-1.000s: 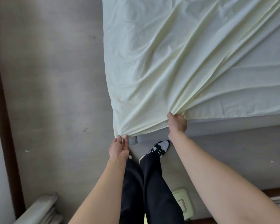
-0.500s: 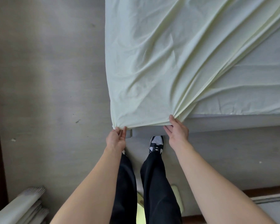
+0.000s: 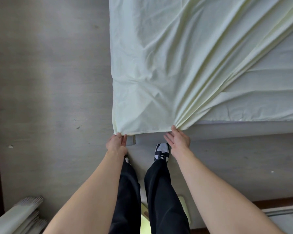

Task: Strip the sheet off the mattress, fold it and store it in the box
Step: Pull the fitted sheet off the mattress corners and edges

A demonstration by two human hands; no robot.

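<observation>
left hand (image 3: pixel 116 144) pinches sheet (image 3: pixel 159 73) corner at 6 o'clock | right hand (image 3: pixel 178 140) fingers (image 3: pixel 168 138) straight, thumb touching gathered folds | mattress (image 3: pixel 269 92) bared at 3 o'clock

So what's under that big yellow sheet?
A white mattress shows at the right where the sheet is pulled back. The left hand pinches its corner. Whatever lies beneath the rest is covered.

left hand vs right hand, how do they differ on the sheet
The left hand pinches the sheet's flat corner; the right hand has straight, spread fingers, its thumb touching the bunched pleats. The left hand sits at the sheet's left edge, the right hand further along the hem. Both meet the sheet at the mattress edge.
</observation>
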